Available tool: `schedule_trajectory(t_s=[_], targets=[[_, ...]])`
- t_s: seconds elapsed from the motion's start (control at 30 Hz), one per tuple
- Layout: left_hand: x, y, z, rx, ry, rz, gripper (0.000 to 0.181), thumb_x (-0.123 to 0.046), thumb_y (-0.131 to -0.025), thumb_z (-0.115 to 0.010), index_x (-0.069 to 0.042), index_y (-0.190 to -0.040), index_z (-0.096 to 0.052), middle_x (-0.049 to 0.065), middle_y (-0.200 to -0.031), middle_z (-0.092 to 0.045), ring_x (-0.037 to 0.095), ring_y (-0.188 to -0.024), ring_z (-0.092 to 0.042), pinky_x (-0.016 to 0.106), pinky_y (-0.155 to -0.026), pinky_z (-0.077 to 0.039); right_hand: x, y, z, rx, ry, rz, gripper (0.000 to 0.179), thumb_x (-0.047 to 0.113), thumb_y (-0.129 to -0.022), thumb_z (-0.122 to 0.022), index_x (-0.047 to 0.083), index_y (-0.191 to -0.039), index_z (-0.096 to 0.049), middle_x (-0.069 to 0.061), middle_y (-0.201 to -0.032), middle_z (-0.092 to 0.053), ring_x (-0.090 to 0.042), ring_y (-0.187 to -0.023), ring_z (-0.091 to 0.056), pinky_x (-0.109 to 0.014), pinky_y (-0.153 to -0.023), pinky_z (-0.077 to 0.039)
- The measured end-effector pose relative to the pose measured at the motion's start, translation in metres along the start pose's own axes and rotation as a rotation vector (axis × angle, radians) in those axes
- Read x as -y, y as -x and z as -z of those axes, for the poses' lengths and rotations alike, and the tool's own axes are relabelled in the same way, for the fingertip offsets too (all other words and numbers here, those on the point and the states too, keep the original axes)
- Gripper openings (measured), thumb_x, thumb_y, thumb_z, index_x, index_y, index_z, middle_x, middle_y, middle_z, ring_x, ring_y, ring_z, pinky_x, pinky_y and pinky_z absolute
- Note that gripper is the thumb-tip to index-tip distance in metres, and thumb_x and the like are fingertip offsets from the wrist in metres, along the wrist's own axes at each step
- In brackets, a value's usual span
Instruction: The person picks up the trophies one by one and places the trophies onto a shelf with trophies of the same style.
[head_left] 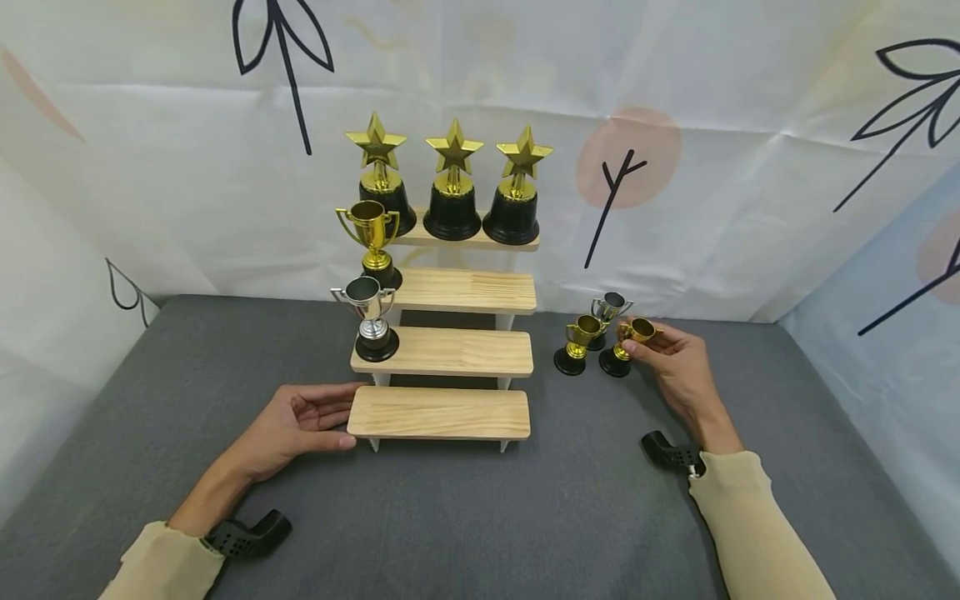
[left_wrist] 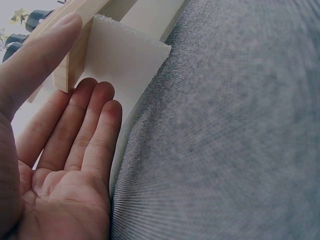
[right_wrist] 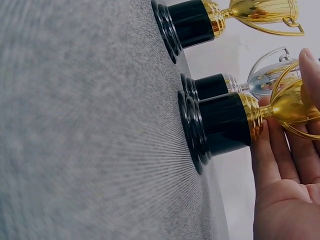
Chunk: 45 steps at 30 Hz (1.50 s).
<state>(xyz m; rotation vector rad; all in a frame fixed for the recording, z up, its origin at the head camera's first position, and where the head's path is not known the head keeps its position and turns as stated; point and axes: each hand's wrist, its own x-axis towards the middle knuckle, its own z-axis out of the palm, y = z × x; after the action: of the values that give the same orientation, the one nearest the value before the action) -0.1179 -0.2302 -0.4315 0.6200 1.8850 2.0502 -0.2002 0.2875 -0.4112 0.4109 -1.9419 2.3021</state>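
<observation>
My left hand [head_left: 288, 425] is at the left end of a stepped wooden display stand [head_left: 442, 412], its fingers extended and its thumb by the lowest board. The left wrist view shows those fingertips against the stand's white side support [left_wrist: 117, 62]. On the right, my right hand [head_left: 678, 367] holds a small gold trophy cup [right_wrist: 227, 122] between thumb and fingers. Its black base stands upright on the grey cloth. Beside it are another gold trophy cup [head_left: 573, 346] and a silver trophy cup [head_left: 611, 307], partly hidden behind the gold ones.
Three gold star trophies [head_left: 453, 179] line the stand's top board. A gold cup [head_left: 371, 233] occupies the left end of the board below, and a silver cup [head_left: 371, 312] the left end of the one under that. A printed white cloth [head_left: 712, 250] hangs behind.
</observation>
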Motion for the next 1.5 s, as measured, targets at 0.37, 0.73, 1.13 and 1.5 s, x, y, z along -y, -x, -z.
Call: schedule_trajectory(t_s=[0.37, 0.73, 1.13, 1.5], targets=[[-0.001, 0.000, -0.001, -0.011, -0.009, 0.014, 0.070, 0.015, -0.081, -0.076, 0.027, -0.138, -0.038, 0.003, -0.135, -0.064, 0.016, -0.122, -0.063, 0.033, -0.101, -0.054, 0.005, 0.002, 0.000, -0.014, 0.027, -0.012, 0.031, -0.018, -0.088, -0.068, -0.010, -0.118, -0.070, -0.006, -0.108, -0.076, -0.017, -0.102, -0.073, -0.024, -0.086, -0.061], [-0.001, 0.002, -0.001, 0.001, -0.005, 0.005, 0.070, 0.016, -0.082, -0.075, 0.027, -0.139, -0.036, 0.002, -0.136, -0.063, 0.017, -0.122, -0.063, 0.033, -0.101, -0.054, 0.020, 0.003, -0.002, -0.043, 0.052, 0.034, 0.029, -0.018, -0.088, -0.067, -0.011, -0.116, -0.070, -0.006, -0.107, -0.076, -0.016, -0.100, -0.073, -0.023, -0.085, -0.061], [-0.002, 0.003, -0.001, -0.011, -0.020, 0.013, 0.069, 0.015, -0.081, -0.075, 0.027, -0.139, -0.038, 0.013, -0.137, -0.061, 0.017, -0.121, -0.063, 0.033, -0.101, -0.054, 0.044, 0.006, -0.013, -0.053, 0.096, 0.046, 0.033, -0.015, -0.089, -0.069, -0.012, -0.121, -0.067, -0.008, -0.108, -0.076, -0.018, -0.101, -0.073, -0.025, -0.089, -0.061], [-0.001, 0.002, -0.001, -0.007, -0.015, 0.005, 0.069, 0.016, -0.082, -0.075, 0.027, -0.139, -0.038, 0.010, -0.137, -0.062, 0.017, -0.122, -0.063, 0.033, -0.101, -0.054, 0.062, 0.010, -0.024, -0.053, 0.105, 0.083, 0.035, -0.018, -0.088, -0.067, -0.021, -0.123, -0.061, -0.008, -0.108, -0.076, -0.018, -0.102, -0.073, -0.025, -0.088, -0.061]])
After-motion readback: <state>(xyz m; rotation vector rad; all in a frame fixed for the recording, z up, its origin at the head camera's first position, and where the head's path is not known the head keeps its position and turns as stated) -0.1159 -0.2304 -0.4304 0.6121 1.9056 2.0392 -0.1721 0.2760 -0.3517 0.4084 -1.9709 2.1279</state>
